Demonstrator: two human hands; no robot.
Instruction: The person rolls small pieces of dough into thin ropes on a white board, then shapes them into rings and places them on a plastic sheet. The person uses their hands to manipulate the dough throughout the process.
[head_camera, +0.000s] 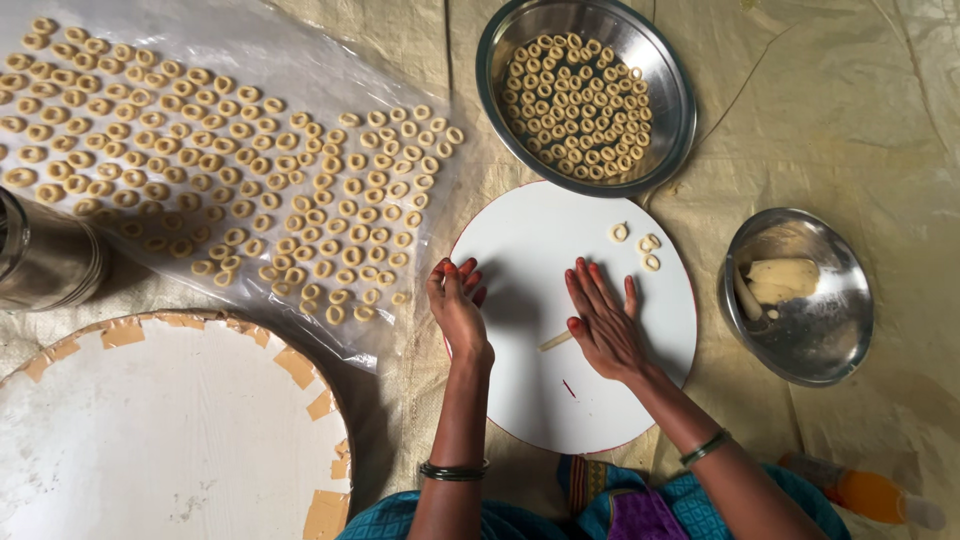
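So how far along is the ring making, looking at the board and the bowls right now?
Well along. Many dough rings lie on the plastic sheet, more fill the steel plate, and four sit on the white board. In hand: the right hand rolls a dough strip; the left hand rests alongside. Left: a dough lump in the steel bowl.

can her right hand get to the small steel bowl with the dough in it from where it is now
Probably yes. The right hand lies flat on the white round board, and the small steel bowl sits just off the board's right edge with nothing between them.

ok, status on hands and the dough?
Right hand flat, rolling dough strip on white board. Left hand edge-on, empty. Four rings ahead, nothing blocking.
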